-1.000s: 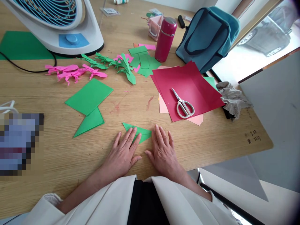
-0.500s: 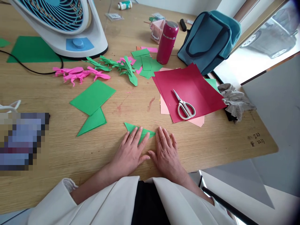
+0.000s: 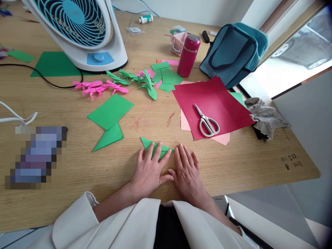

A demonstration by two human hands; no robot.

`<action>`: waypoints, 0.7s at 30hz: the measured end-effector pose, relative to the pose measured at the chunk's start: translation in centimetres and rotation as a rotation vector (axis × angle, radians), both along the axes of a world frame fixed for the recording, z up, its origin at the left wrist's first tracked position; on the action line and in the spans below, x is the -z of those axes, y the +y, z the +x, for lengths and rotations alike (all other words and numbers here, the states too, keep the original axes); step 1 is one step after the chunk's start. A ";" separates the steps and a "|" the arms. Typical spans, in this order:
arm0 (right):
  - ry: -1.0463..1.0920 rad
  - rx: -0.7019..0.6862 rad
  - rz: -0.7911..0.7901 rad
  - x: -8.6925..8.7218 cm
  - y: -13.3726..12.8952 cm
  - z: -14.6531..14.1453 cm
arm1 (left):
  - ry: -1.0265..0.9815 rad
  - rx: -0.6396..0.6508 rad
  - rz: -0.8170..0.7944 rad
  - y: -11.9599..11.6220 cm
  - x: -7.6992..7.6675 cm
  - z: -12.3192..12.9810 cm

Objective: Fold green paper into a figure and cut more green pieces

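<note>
A small folded green paper [image 3: 147, 142] with a pointed shape lies on the wooden table in front of me. My left hand [image 3: 149, 169] rests flat on it, fingers spread, covering part of its middle. My right hand [image 3: 187, 168] lies palm down just to the right, its fingertips at the paper's right point; whether they press on that tip I cannot tell. Both thumbs point toward each other. Beyond the left hand lie a larger green sheet [image 3: 111, 111] and a folded green piece [image 3: 110, 137], partly overlapping.
White-handled scissors [image 3: 207, 122] lie on red paper sheets [image 3: 228, 110] at the right. Folded pink figures [image 3: 94, 89] and green figures [image 3: 149, 84] sit near the fan [image 3: 103, 57]. Farther back stand a magenta flask [image 3: 188, 57] and a teal bag [image 3: 230, 55]. A blurred-out object [image 3: 38, 155] is left.
The whole view has shifted, with the scene sitting slightly lower and farther right. The left hand's fingers look a little more spread on the green paper; the right hand stays beside its tip.
</note>
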State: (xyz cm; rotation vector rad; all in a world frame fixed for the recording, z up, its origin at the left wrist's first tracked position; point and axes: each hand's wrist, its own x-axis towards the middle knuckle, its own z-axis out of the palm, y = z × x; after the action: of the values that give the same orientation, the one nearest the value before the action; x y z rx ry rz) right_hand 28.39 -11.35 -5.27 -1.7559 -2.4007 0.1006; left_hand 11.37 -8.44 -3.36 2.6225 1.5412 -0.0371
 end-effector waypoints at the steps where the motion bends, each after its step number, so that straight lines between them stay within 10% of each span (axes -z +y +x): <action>1: -0.002 -0.009 -0.002 -0.1 0.1 0.1 | -0.003 -0.003 0.001 0.0 0.0 0.0; 21: -0.028 -0.057 -0.036 -0.2 0.7 0.3 | -0.092 0.022 0.004 -0.6 2.2 -1.8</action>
State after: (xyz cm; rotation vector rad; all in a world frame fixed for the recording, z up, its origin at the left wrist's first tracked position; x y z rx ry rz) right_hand 28.70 -10.67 -5.03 -1.7155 -2.4843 0.1273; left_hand 9.56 -9.06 -5.55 2.6050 1.4843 0.0844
